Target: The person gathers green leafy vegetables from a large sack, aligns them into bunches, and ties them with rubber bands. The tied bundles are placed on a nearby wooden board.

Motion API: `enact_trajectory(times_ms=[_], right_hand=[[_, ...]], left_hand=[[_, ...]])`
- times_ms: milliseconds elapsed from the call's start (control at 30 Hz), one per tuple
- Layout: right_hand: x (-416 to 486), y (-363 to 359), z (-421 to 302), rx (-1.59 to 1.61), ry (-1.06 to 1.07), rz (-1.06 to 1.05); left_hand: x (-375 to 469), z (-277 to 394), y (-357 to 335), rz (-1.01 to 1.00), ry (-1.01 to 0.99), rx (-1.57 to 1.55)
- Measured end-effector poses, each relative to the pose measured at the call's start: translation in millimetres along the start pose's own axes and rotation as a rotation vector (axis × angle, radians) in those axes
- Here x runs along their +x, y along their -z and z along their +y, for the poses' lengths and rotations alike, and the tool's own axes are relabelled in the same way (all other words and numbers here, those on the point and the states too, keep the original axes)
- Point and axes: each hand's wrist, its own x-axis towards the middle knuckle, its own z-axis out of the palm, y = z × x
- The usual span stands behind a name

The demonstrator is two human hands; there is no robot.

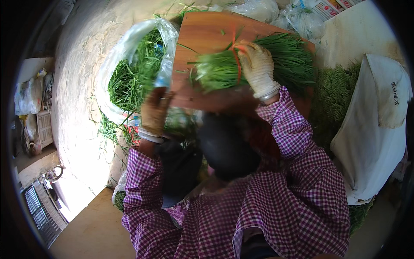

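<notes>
A bundle of long green leafy stalks, apparently garlic chives (220, 69), lies across a brown wooden board (197, 29), its pale cut ends to the left. Around it runs a red tie (237, 63). My right hand (258, 69), in a soiled pale glove, grips the bundle just right of that tie. My left hand (156, 111), gloved too and blurred, is at the board's left edge, beside a clear plastic bag (108, 71) full of loose green trimmings (129, 81). Its fingers look apart, and I see nothing held in them.
Scattered leaves (110, 129) litter the floor left of my arm. Crumpled plastic bags (258, 11) lie behind the board. To the right, more greens (336, 94) sit partly under a whitish cloth (368, 136) bearing writing. A crate (44, 128) stands far left.
</notes>
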Motion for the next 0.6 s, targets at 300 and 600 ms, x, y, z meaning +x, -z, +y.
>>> enact_trajectory(times_ms=[300, 600], right_hand=[[-20, -12, -9, 0.061, 0.099, -0.181], [-23, -5, -6, 0.000, 0.132, -0.306]], left_hand=[[20, 64, -79, -0.253, -0.206, 0.029], [22, 91, -83, -0.115, 0.065, -0.604]])
